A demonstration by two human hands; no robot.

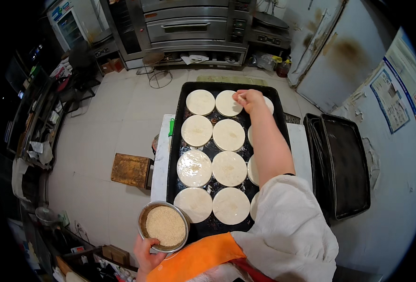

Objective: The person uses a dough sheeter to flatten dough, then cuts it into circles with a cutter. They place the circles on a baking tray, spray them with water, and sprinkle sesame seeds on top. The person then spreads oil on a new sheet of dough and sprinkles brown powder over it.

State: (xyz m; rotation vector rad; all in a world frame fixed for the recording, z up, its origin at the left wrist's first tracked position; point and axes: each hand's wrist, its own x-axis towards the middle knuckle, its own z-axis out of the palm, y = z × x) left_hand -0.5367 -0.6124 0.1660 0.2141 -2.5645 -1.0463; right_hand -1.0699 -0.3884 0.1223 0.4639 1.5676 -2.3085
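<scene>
My left hand (148,254) holds a round metal bowl (141,221) by its near rim, thumb over the edge. Pale sesame seeds (165,225) fill much of it. My right hand (250,100) is over the far row of a black baking tray (173,155), its fingertips bunched above a flat dough round (225,105). Something pale, seemingly seeds, shows between those fingers. Several more dough rounds lie in rows; a glossy one (194,168) is on the left, and another (229,168) bears a small patch of seeds. My right forearm and sleeve partly hide the right column.
The tray rests on a white table (160,169). Stacked black trays (345,165) lean by the right wall. A rusty metal box (131,170) stands on the left floor. A steel deck oven (187,30) is at the back, with a wire-legged stool (155,60) before it.
</scene>
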